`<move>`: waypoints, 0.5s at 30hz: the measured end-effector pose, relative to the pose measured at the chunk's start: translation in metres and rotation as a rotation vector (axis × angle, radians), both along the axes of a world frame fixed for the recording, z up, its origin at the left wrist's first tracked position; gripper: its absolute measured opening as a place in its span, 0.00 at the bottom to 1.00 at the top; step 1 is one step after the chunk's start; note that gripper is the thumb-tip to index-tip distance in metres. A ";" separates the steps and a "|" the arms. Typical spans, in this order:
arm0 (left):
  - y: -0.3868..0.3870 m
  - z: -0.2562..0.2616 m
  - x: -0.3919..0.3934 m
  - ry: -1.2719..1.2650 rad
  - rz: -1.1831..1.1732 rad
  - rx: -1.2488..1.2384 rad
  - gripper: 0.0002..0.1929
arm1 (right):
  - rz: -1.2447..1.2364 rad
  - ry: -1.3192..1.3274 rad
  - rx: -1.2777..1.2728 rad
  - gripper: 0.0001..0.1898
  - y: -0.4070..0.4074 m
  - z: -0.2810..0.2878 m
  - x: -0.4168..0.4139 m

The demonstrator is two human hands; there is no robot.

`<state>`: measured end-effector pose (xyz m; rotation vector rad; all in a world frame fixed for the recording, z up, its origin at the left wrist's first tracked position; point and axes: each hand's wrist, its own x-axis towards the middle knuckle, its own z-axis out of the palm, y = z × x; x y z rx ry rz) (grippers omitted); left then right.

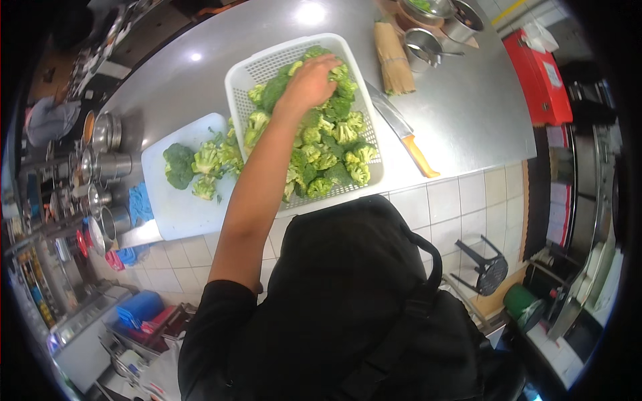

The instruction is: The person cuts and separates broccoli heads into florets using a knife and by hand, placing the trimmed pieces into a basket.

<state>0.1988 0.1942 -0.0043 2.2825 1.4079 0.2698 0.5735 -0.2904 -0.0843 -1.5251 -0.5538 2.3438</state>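
Note:
My left hand (313,82) reaches into the far part of a white perforated plastic basket (235,85), over a heap of cut broccoli florets (321,155). Its fingers point down among the florets and their tips are hidden, so I cannot tell whether it grips one. My right hand is out of view. To the left of the basket lies a pale blue cutting board (185,220). On it are a larger dark broccoli head (178,166) and several pale-stemmed broccoli pieces (205,159). A kitchen knife (401,128) with a yellow handle lies to the basket's right.
Beyond the knife are a brown paper-wrapped bundle (394,57) and metal pots (424,45) on the steel table (471,110). Steel containers (110,165) and a blue cloth (140,203) stand at the left. A black stool (489,273) is on the tiled floor. A person (52,120) is far left.

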 end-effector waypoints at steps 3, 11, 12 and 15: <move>-0.001 -0.005 -0.003 -0.012 -0.002 0.002 0.27 | -0.103 0.039 -0.065 0.11 0.004 0.015 -0.015; -0.013 -0.010 -0.001 -0.092 -0.071 0.054 0.29 | -0.396 0.176 -0.214 0.12 0.030 0.050 -0.057; -0.012 -0.013 0.000 -0.093 -0.064 0.066 0.29 | -0.446 0.188 -0.231 0.12 0.031 0.056 -0.060; -0.011 -0.014 -0.004 -0.089 -0.083 0.084 0.30 | -0.604 0.221 -0.294 0.12 0.021 0.079 -0.068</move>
